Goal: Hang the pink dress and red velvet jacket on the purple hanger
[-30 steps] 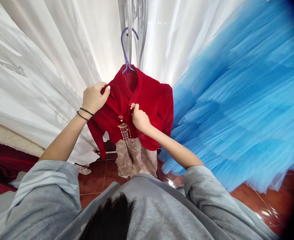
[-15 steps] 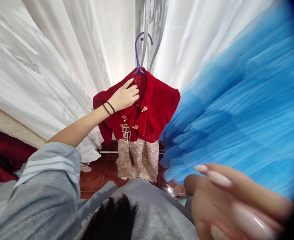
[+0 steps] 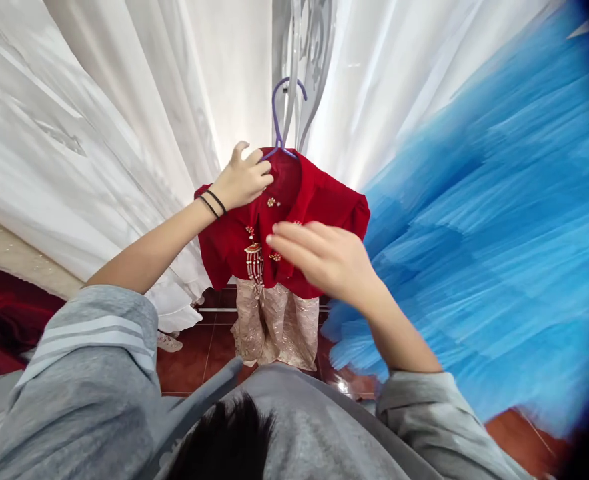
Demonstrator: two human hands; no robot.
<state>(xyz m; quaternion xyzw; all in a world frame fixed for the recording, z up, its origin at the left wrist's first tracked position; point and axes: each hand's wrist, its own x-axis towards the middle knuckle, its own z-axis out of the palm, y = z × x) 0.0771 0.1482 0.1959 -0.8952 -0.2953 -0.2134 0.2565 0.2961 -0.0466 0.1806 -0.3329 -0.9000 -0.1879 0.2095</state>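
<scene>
A red velvet jacket [image 3: 324,190] with jewelled flower fastenings hangs on a purple hanger [image 3: 276,110]. From its front dangles a beaded tassel ornament [image 3: 254,260]. My left hand [image 3: 244,177], with two black bands on the wrist, has its fingers curled over the collar edge on the left and grips the jacket there; the fingertips are partly hidden. In front of the jacket's lower right side is my right hand [image 3: 327,257], fingers stretched out together, slightly blurred, with nothing seen in it. Whether it touches the cloth I cannot tell.
Below the jacket hangs a pale shiny patterned skirt [image 3: 277,320]. White gowns [image 3: 139,120] fall on the left and behind, and a blue tulle dress [image 3: 474,233] fills the right. The hanger hooks onto a silver-white metal stand [image 3: 319,60]. Underfoot are dark red tiles [image 3: 189,367].
My right hand has come from close to the camera at lower right to the jacket's front. My left hand has shifted slightly left with the collar edge, and the jacket's neck has widened.
</scene>
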